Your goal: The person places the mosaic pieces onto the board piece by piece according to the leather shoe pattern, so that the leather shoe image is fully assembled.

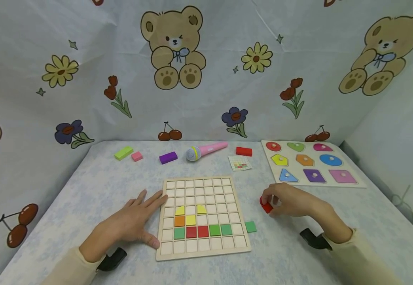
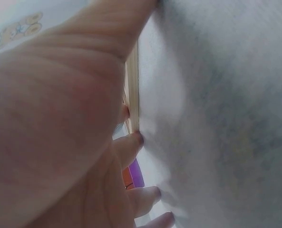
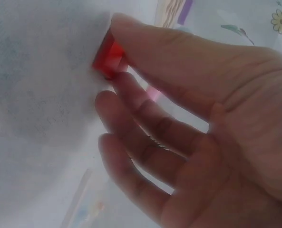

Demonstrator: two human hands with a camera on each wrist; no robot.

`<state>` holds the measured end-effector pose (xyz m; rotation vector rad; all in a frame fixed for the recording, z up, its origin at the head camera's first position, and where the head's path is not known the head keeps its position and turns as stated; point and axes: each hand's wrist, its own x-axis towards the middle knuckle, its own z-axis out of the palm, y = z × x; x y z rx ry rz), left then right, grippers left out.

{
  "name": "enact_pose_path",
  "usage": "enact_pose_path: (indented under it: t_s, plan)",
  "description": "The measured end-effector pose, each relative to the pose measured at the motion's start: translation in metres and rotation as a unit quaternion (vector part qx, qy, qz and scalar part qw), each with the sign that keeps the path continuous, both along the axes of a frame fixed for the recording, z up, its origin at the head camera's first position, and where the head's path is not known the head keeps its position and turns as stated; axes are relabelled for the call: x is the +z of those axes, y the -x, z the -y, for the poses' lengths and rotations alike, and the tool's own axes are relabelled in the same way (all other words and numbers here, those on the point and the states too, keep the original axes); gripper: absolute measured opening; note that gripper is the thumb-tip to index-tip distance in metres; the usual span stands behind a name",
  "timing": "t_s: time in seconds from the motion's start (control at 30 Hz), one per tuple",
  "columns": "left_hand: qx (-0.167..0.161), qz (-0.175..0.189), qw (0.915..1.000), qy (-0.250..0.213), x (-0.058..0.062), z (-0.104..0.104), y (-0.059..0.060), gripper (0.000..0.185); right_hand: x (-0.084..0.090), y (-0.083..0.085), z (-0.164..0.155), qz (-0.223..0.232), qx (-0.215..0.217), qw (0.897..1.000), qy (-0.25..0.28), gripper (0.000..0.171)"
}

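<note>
A square wooden grid board (image 1: 203, 253) lies on the table with yellow, orange, red and green square tiles in some cells. My left hand (image 1: 131, 221) is spread at its left side, the fingers straight; fingertips touch the frame at the upper left and the thumb is at the lower left. In the left wrist view the hand (image 2: 83, 142) lies along the board's wooden edge (image 2: 133, 95). Right of the board, my right hand (image 1: 292, 200) pinches a small red block (image 1: 266, 206) between thumb and fingertips, at the tabletop. The right wrist view shows this red block (image 3: 108, 56) closer.
A loose green tile (image 1: 251, 227) lies by the board's right edge. Behind are a lime block (image 1: 124, 153), pink block (image 1: 137, 156), purple block (image 1: 168, 157), toy microphone (image 1: 206, 150), red block (image 1: 243, 151) and pattern card (image 1: 239, 163). A shape puzzle (image 1: 313, 183) sits back right.
</note>
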<state>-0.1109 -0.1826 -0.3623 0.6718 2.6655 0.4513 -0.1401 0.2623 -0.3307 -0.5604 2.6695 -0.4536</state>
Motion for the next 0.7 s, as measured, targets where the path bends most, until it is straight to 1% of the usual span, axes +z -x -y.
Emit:
enact_pose_path:
  t_s: [0.13, 0.2, 0.3, 0.4, 0.5, 0.7]
  plan:
    - [0.001, 0.001, 1.0000, 0.000, 0.000, 0.000, 0.000, 0.128, -0.001, -0.001, 0.003, -0.008, 0.016, 1.000, 0.013, 0.026]
    - [0.000, 0.001, 1.0000, 0.001, -0.001, 0.000, 0.000, 0.128, -0.001, -0.003, 0.006, 0.000, 0.031, 0.999, 0.032, 0.025]
    - [0.001, 0.000, 1.0000, 0.001, -0.001, 0.000, 0.000, 0.128, -0.002, -0.007, 0.012, 0.038, 0.065, 0.995, 0.067, 0.026]
    - [0.003, 0.000, 1.0000, 0.002, -0.002, 0.000, 0.001, 0.128, -0.004, -0.012, 0.019, 0.075, 0.096, 0.989, 0.086, 0.028]
    - [0.003, 0.000, 1.0000, 0.001, -0.001, 0.000, 0.000, 0.128, -0.006, -0.016, 0.027, 0.072, 0.107, 0.989, 0.074, 0.027]
    - [0.003, 0.002, 1.0000, 0.000, 0.000, 0.000, 0.000, 0.128, -0.003, -0.019, 0.035, 0.037, 0.111, 0.993, 0.028, 0.021]
